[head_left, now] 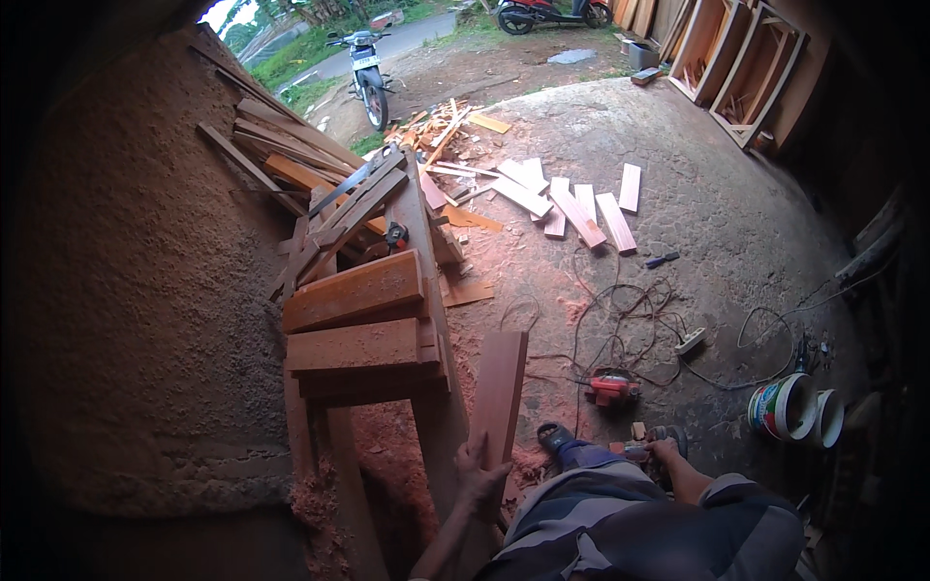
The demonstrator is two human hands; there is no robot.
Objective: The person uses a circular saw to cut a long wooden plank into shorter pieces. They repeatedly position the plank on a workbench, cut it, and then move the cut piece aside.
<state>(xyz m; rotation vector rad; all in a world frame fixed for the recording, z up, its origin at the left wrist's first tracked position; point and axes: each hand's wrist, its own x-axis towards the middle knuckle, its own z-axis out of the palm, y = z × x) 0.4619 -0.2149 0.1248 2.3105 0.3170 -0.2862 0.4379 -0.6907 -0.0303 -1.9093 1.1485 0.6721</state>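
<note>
Left hand (480, 474): clasped around the lower end of a plank (499, 397), which stands nearly upright, leaning beside the stacked boards (356, 324) on the counter (426, 223). Right hand (665, 450): low over the floor (717, 223), resting on a power tool (641, 448); whether it grips it cannot be told. Nearby: red planer (612, 387), tangled cord (630, 310), loose boards (581, 208), bucket (783, 407).

I'm in an open-sided woodworking shop: sawdust heaps (145, 290), stacked planks (358, 320), unfinished wooden frames (746, 68), an electric planer (612, 387) on the floor.
</note>
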